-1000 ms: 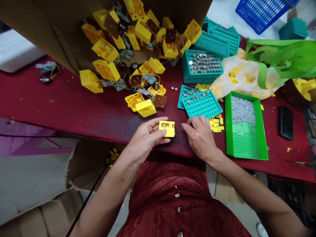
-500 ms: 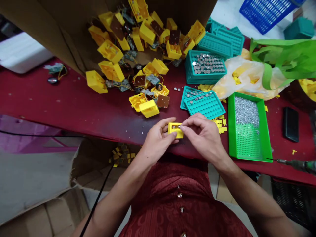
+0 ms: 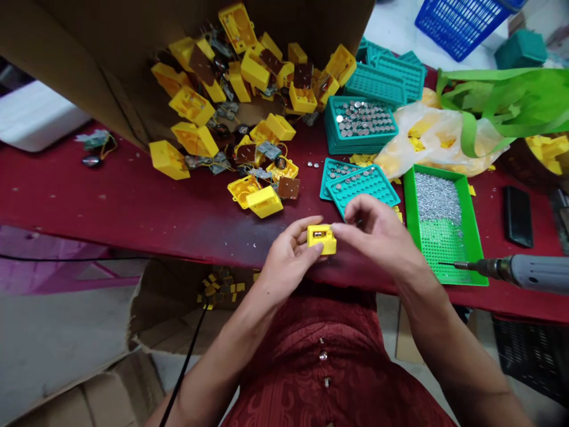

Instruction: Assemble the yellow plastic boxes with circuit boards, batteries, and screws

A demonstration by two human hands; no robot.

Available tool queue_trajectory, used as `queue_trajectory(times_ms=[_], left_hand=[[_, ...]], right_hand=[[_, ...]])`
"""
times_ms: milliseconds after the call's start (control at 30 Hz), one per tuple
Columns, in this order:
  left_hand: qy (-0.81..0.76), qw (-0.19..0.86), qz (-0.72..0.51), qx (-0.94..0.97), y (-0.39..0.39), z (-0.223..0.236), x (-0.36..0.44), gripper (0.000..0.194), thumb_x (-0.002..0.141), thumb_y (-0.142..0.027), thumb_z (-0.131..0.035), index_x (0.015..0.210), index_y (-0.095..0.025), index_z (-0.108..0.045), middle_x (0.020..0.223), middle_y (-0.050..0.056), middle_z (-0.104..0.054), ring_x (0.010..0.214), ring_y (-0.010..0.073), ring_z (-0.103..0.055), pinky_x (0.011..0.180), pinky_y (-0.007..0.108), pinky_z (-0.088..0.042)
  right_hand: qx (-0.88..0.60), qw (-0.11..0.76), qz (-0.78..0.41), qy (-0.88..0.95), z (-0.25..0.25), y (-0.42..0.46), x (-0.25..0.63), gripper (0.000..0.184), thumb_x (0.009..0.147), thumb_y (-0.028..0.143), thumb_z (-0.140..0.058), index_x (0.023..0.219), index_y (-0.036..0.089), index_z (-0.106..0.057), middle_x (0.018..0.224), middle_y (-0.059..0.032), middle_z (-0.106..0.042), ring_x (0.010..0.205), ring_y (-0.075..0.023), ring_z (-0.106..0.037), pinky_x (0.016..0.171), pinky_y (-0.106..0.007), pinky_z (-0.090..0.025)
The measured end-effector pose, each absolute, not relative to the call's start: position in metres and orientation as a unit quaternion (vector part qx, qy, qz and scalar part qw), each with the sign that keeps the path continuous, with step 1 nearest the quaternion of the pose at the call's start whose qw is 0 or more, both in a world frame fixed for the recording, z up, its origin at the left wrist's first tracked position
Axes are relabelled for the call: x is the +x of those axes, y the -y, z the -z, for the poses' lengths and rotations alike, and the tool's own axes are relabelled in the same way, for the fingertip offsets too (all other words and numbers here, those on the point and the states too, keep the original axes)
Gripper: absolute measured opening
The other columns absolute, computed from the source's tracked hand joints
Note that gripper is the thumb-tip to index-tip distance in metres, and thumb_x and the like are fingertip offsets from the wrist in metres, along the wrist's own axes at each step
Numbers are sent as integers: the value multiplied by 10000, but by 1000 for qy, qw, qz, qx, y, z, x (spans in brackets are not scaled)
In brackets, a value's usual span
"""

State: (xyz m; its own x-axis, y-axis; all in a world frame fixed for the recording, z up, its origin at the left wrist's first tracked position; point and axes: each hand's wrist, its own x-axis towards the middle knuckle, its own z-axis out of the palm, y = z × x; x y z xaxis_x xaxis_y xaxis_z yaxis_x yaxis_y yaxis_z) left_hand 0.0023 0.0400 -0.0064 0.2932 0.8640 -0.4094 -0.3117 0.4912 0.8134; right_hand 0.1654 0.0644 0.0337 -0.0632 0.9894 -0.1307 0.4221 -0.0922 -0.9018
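A small yellow plastic case (image 3: 328, 246) is gripped in my left hand (image 3: 287, 255), its thumb across the front and the fingers behind. Silver button cells (image 3: 317, 235) show in the slot on its upper side. At the case's right edge is my right hand (image 3: 386, 240), thumb stretched toward the slot and the other fingers lifted away, partly curled. I see nothing between its fingers; whether the thumb touches the case I cannot tell. Just beyond the right hand lie teal trays (image 3: 364, 187) with several button cells in their pockets.
Yellow housings with wired circuit boards (image 3: 264, 201) pile up before a cardboard box. A teal tray stack (image 3: 362, 118) holds more cells. Right of my hands sit a green tray of small metal parts (image 3: 438, 198), a power screwdriver (image 3: 533, 273) and a black phone (image 3: 518, 216).
My right hand's fingers have come off the case's slot and spread from the thumb. More of the cells in the slot shows. The power screwdriver reaches further into view from the right.
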Motion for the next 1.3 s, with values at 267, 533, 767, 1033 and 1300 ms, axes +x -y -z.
queue_trajectory(times_ms=[267,533,767,1033,1300], left_hand=[[-472,750,-405,226,-46,6,1,450,741,-292,-772,1145,-139,-644,964,71,-719,814,184,-705,622,258,-590],[-486,736,-412,229,-49,4,0,486,740,-291,-777,1163,-111,-617,953,82,-721,805,192,-708,625,267,-587],[-471,737,-422,240,-51,4,4,470,724,-236,-792,1147,-130,-616,1052,90,-717,854,179,-705,708,274,-585],[-472,720,-444,249,-49,5,10,492,724,-180,-777,1178,-141,-591,1093,98,-723,891,168,-701,791,279,-568],[-503,661,-441,341,-42,9,14,425,757,-146,-717,1165,-147,-597,1114,100,-722,994,192,-691,899,305,-535]], right_hand=[[-628,283,-90,720,-12,-94,198,95,876,162,-581,843,172,-670,883,-57,-691,852,-182,-619,813,-334,-474],[-616,176,-14,768,4,-115,176,218,941,167,-516,869,151,-721,876,-107,-665,858,-212,-567,784,-327,-435],[-630,184,-25,754,3,-114,173,215,924,122,-513,835,131,-708,879,-123,-673,866,-222,-567,795,-349,-423],[-608,378,-354,602,-15,-58,152,64,794,196,-665,734,197,-685,764,2,-667,736,-137,-595,713,-284,-463],[-648,347,-345,584,-8,-54,143,92,762,184,-642,671,180,-633,727,-6,-625,704,-139,-575,694,-299,-445]])
